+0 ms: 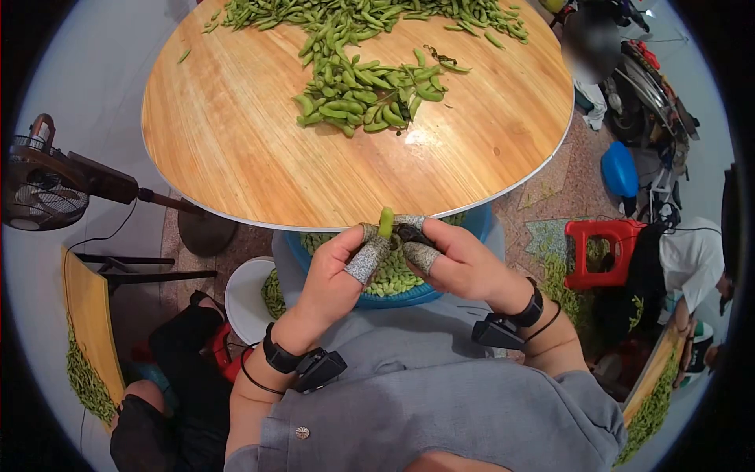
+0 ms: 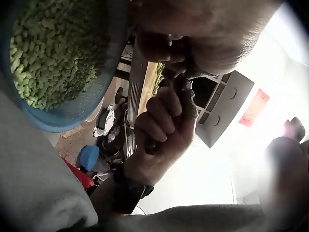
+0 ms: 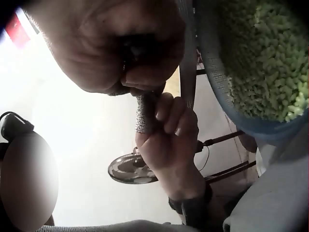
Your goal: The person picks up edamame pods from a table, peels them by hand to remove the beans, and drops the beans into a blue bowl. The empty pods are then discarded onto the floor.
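Note:
Over the table's near edge, a green soybean pod (image 1: 385, 222) stands upright between both hands in the head view. My left hand (image 1: 326, 271) pinches it between thumb and forefinger, both wrapped in speckled grey tape. From the other side my right hand (image 1: 464, 266), its thumb and forefinger also taped, has curled fingertips right at the pod. Something dark shows between those right fingertips. Below the hands sits a blue basin (image 1: 425, 297) of shelled green beans (image 1: 393, 277), also seen in the left wrist view as a basin (image 2: 46, 124). The wrist views show the fingertips meeting but hide the pod.
A heap of unshelled pods (image 1: 354, 90) covers part of the round wooden table (image 1: 236, 134). To the left are a fan (image 1: 59, 185) and a white basin (image 1: 245, 295). A red stool (image 1: 578, 259) and a blue object (image 1: 620, 169) are on the right. Other people sit at both sides.

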`<act>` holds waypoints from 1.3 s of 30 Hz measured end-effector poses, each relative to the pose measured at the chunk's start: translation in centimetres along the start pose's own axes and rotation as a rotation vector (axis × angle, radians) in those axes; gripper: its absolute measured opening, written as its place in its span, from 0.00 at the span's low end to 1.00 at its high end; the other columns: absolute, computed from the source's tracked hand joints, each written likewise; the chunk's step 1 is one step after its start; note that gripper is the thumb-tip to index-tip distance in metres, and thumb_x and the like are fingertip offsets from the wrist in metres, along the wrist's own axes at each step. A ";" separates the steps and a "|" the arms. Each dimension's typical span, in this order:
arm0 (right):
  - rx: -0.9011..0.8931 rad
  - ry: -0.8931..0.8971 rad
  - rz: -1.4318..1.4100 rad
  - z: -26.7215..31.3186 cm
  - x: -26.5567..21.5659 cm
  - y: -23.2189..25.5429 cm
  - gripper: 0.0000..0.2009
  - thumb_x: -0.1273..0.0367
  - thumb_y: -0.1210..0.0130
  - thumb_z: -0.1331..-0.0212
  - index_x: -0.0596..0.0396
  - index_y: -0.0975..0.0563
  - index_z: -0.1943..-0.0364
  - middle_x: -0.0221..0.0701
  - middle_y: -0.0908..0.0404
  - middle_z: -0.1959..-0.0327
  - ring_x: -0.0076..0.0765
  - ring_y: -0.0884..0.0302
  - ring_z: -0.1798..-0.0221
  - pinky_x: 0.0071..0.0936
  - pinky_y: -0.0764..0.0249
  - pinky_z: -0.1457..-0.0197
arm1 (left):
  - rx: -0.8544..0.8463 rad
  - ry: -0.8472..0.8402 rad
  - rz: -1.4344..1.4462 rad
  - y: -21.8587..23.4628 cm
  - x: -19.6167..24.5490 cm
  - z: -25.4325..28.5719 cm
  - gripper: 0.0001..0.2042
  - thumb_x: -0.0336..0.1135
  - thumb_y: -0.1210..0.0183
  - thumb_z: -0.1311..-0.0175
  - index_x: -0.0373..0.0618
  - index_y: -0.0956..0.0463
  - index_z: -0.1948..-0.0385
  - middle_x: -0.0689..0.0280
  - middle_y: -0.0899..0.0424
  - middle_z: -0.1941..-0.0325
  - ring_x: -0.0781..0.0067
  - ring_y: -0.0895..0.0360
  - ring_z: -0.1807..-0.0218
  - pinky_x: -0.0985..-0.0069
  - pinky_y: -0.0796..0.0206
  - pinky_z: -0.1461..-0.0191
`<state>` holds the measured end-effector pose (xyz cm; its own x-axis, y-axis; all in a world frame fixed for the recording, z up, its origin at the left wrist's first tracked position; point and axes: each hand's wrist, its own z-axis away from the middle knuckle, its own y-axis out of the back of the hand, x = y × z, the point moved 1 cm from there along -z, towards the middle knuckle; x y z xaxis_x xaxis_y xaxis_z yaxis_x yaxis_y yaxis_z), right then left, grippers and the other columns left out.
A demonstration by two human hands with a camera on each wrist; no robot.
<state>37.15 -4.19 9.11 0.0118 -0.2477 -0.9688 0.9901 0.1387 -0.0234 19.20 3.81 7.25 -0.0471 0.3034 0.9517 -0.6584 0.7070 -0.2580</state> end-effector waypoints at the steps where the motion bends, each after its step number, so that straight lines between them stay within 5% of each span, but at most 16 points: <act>1: -0.021 -0.044 -0.055 0.1 -0.2 0.0 0.20 0.75 0.59 0.44 0.60 0.32 0.45 0.24 0.29 0.67 0.14 0.35 0.68 0.16 0.34 0.66 | 0.001 -0.018 -0.017 -0.1 0.0 0.0 0.06 0.28 0.49 0.35 0.38 0.26 0.61 0.73 0.26 0.72 0.85 0.32 0.70 0.83 0.38 0.67; 5: -0.029 -0.052 -0.129 0.3 -0.8 -0.3 0.21 0.75 0.59 0.43 0.60 0.34 0.43 0.23 0.30 0.69 0.15 0.37 0.71 0.16 0.36 0.70 | 0.046 -0.251 -0.297 0.0 -1.0 -0.2 0.07 0.28 0.47 0.38 0.37 0.26 0.61 0.68 0.24 0.71 0.82 0.31 0.70 0.78 0.36 0.66; 7: -0.007 -0.042 -0.132 0.1 -1.0 -0.6 0.21 0.75 0.60 0.43 0.57 0.34 0.43 0.22 0.32 0.70 0.14 0.38 0.73 0.16 0.38 0.73 | 0.082 -0.625 -1.042 0.3 -0.6 0.0 0.07 0.31 0.46 0.36 0.36 0.26 0.64 0.73 0.26 0.72 0.74 0.28 0.70 0.71 0.33 0.67; 10: -0.042 -0.140 -0.329 0.1 -0.6 -0.5 0.21 0.75 0.62 0.40 0.51 0.35 0.42 0.20 0.35 0.74 0.13 0.43 0.78 0.15 0.44 0.78 | 0.039 -0.641 -1.091 0.6 -0.7 0.0 0.08 0.30 0.42 0.40 0.37 0.27 0.62 0.63 0.28 0.75 0.75 0.29 0.72 0.71 0.34 0.68; 14: -0.194 -0.332 -0.734 0.8 -0.3 -0.5 0.20 0.74 0.64 0.36 0.42 0.36 0.41 0.18 0.41 0.78 0.11 0.53 0.83 0.12 0.56 0.82 | -0.025 -0.363 -0.509 1.2 -0.6 0.4 0.07 0.31 0.44 0.37 0.37 0.27 0.64 0.66 0.32 0.80 0.74 0.30 0.76 0.71 0.36 0.72; 16: -0.211 -0.348 -0.793 1.0 0.0 -0.7 0.18 0.71 0.62 0.34 0.44 0.36 0.41 0.17 0.42 0.80 0.10 0.54 0.84 0.12 0.57 0.83 | -0.238 0.216 0.463 1.8 -0.7 0.9 0.07 0.33 0.47 0.34 0.38 0.26 0.62 0.69 0.30 0.80 0.78 0.31 0.77 0.78 0.37 0.73; 17: -0.226 -0.363 -0.850 1.0 0.1 -0.8 0.16 0.68 0.59 0.31 0.45 0.36 0.40 0.17 0.43 0.81 0.09 0.55 0.85 0.11 0.59 0.84 | -0.273 0.205 0.540 1.7 -0.8 0.8 0.09 0.35 0.49 0.32 0.39 0.25 0.61 0.71 0.29 0.80 0.81 0.32 0.78 0.82 0.38 0.74; 18: -0.227 -0.363 -0.856 1.1 0.1 -0.9 0.16 0.68 0.59 0.31 0.45 0.36 0.40 0.17 0.43 0.81 0.09 0.55 0.85 0.11 0.59 0.84 | -0.271 0.211 0.539 1.5 -0.6 0.7 0.09 0.35 0.49 0.32 0.39 0.25 0.61 0.71 0.29 0.80 0.81 0.32 0.78 0.82 0.38 0.74; 20: -0.146 -0.338 -0.843 1.1 -0.3 -0.9 0.16 0.69 0.60 0.32 0.45 0.36 0.41 0.17 0.43 0.80 0.09 0.55 0.85 0.10 0.60 0.84 | -0.090 0.186 0.076 0.9 0.0 0.5 0.09 0.36 0.46 0.33 0.38 0.25 0.62 0.73 0.30 0.81 0.81 0.31 0.77 0.81 0.37 0.74; 22: -0.102 -0.350 -0.769 1.4 -0.8 -1.0 0.16 0.69 0.60 0.32 0.45 0.36 0.41 0.17 0.43 0.80 0.09 0.54 0.84 0.11 0.57 0.83 | -0.018 0.099 -0.135 0.2 -0.1 0.3 0.08 0.34 0.41 0.39 0.39 0.26 0.67 0.69 0.30 0.82 0.72 0.28 0.78 0.75 0.35 0.74; 24: -0.095 -0.354 -0.606 1.6 -1.0 -1.3 0.18 0.74 0.64 0.36 0.44 0.35 0.43 0.18 0.39 0.78 0.11 0.50 0.81 0.13 0.48 0.80 | 0.078 -0.606 -1.125 0.1 -0.1 0.1 0.08 0.30 0.38 0.47 0.40 0.28 0.71 0.60 0.27 0.79 0.59 0.26 0.77 0.68 0.34 0.73; 26: -0.069 -0.335 -0.562 1.7 -0.9 -1.2 0.18 0.74 0.64 0.37 0.44 0.35 0.43 0.18 0.39 0.78 0.12 0.49 0.80 0.13 0.47 0.79 | 0.082 -0.666 -1.160 -0.1 -0.6 -0.1 0.09 0.30 0.37 0.54 0.41 0.29 0.73 0.54 0.28 0.78 0.49 0.27 0.74 0.63 0.34 0.72; 29: -0.063 -0.308 -0.567 1.9 -0.1 -0.8 0.18 0.74 0.64 0.37 0.44 0.35 0.44 0.18 0.38 0.77 0.12 0.49 0.80 0.14 0.47 0.79 | 0.102 -0.714 -1.150 -0.5 -0.5 0.0 0.08 0.30 0.38 0.47 0.39 0.29 0.72 0.60 0.26 0.80 0.60 0.27 0.79 0.68 0.36 0.75; 31: -0.077 -0.303 -0.624 2.3 0.3 -0.8 0.18 0.75 0.64 0.37 0.44 0.35 0.44 0.18 0.38 0.77 0.12 0.49 0.80 0.13 0.47 0.79 | 0.022 0.338 0.322 -0.8 -0.5 0.5 0.08 0.32 0.41 0.40 0.37 0.29 0.70 0.68 0.26 0.80 0.73 0.30 0.81 0.74 0.38 0.78; 35: -0.051 -0.306 -0.648 2.7 1.1 -0.7 0.18 0.74 0.64 0.37 0.44 0.34 0.45 0.18 0.37 0.76 0.12 0.48 0.80 0.13 0.47 0.79 | 0.026 0.250 0.288 -1.7 -2.2 0.8 0.08 0.34 0.45 0.35 0.37 0.28 0.67 0.73 0.27 0.79 0.83 0.32 0.80 0.80 0.41 0.79; 39: 0.009 -0.385 -0.595 2.7 0.8 -0.8 0.16 0.73 0.62 0.34 0.42 0.34 0.45 0.19 0.39 0.78 0.12 0.52 0.82 0.13 0.52 0.81 | 0.088 -0.198 -0.583 -1.9 -1.4 0.6 0.06 0.31 0.42 0.41 0.40 0.27 0.68 0.65 0.26 0.80 0.72 0.30 0.81 0.75 0.37 0.78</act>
<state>36.70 -7.13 9.03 -0.4841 -0.6005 -0.6364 0.8451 -0.1325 -0.5179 20.09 1.63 6.51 0.2063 -0.2469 0.9468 -0.6767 0.6630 0.3203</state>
